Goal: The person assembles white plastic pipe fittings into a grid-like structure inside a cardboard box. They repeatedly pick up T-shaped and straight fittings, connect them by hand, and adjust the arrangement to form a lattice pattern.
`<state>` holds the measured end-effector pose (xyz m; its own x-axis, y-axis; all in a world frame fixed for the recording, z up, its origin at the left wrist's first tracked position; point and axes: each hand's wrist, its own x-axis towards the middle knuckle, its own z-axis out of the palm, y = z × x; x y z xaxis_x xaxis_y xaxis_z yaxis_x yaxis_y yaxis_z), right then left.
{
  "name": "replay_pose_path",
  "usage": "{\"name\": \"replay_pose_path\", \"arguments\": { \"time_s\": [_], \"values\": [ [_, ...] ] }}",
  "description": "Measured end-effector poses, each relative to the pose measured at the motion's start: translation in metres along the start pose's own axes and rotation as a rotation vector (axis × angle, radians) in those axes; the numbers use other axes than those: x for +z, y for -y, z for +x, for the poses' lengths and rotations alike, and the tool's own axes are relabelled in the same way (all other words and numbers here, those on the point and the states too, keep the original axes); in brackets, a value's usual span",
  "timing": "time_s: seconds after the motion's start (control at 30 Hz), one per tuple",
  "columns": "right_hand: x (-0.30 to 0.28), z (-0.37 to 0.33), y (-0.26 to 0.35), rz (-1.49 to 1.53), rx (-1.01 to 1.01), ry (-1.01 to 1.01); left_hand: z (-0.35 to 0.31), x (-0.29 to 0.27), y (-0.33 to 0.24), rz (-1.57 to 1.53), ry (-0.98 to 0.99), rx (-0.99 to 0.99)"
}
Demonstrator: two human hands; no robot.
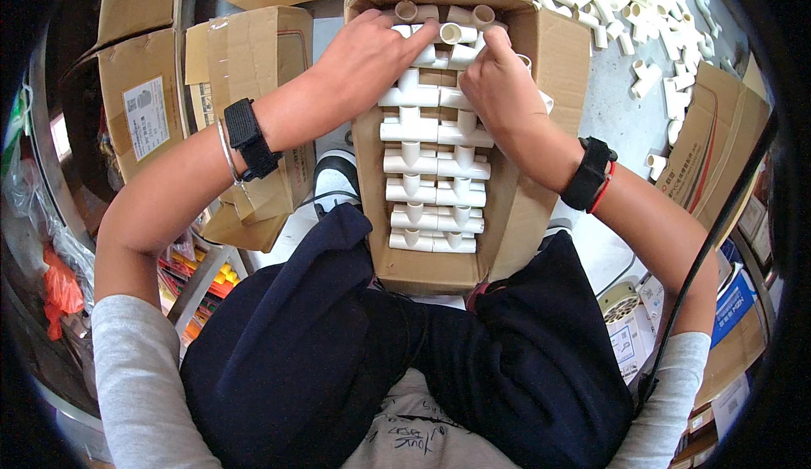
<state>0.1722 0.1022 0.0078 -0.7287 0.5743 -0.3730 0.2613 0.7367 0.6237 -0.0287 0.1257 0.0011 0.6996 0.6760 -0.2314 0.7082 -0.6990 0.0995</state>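
An open cardboard box (431, 275) stands between my legs, holding white plastic pipe tees (414, 161) laid in two columns, side branches toward me. At its far end, my left hand (365, 57) is closed around a tee in the far rows, with one finger stretched along it; the other fingers are partly hidden. My right hand (504, 89) is curled against the right column, gripping a tee mostly covered by the fingers. Between the hands a tee (452, 33) has its round opening facing up. More tees lie behind, against the far wall.
Loose white fittings (634, 5) are heaped on the floor at the far right. Cardboard boxes (253, 89) stand to the left, and another carton (714, 144) to the right. An orange bag (63, 292) hangs at the left edge. A black cable (718, 241) runs past my right arm.
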Motion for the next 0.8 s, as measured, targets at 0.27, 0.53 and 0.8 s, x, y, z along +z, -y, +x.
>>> {"name": "replay_pose_path", "arguments": {
  "time_s": [0.27, 0.53, 0.8],
  "values": [
    [-0.0046, 0.0031, -0.0001, 0.114, 0.07, -0.006, -0.0014, -0.0041, 0.0028, -0.1, -0.014, -0.001],
    [-0.0051, 0.0012, -0.0035, 0.209, 0.122, -0.025, 0.0006, -0.0036, 0.005, -0.116, -0.097, 0.018],
    [-0.0018, 0.0024, -0.004, 0.274, 0.133, -0.008, 0.0041, -0.0037, 0.0047, -0.092, -0.065, -0.055]
  ]
}}
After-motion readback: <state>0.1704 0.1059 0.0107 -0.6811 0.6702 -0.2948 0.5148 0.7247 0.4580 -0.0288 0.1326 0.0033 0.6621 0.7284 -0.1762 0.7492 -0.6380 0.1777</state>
